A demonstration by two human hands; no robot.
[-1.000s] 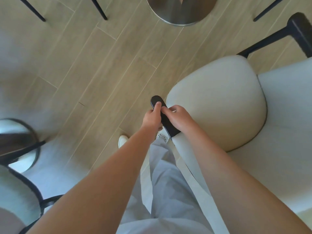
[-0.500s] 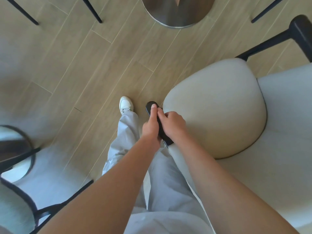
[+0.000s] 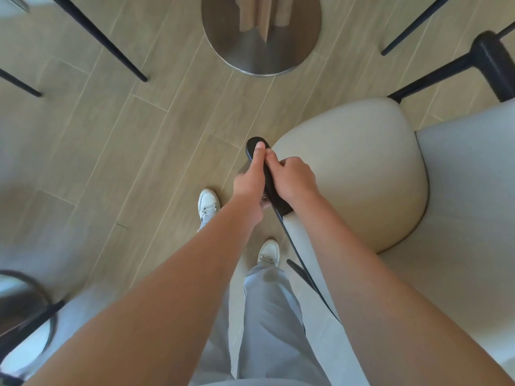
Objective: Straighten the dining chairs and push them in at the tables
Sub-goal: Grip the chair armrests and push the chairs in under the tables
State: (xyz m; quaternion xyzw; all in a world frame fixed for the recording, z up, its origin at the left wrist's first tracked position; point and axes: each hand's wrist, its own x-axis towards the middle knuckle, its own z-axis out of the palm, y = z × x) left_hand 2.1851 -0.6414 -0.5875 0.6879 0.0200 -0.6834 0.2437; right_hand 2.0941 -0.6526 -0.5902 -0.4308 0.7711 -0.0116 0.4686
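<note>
Head view: my left hand (image 3: pixel 249 181) and right hand (image 3: pixel 293 178) both clamp the black armrest (image 3: pixel 271 188) of the cream chair (image 3: pixel 359 174), its seat just right of my fingers.

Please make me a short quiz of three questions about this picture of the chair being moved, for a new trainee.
1. True or false: both hands grip the same black armrest.
2. Which lies ahead of the chair seat? A) a round metal table base B) a carpet C) a cardboard box
3. Fill in: the person wears white ____.

Key:
1. True: the left hand and right hand close on it from either side.
2. A
3. shoes
</note>
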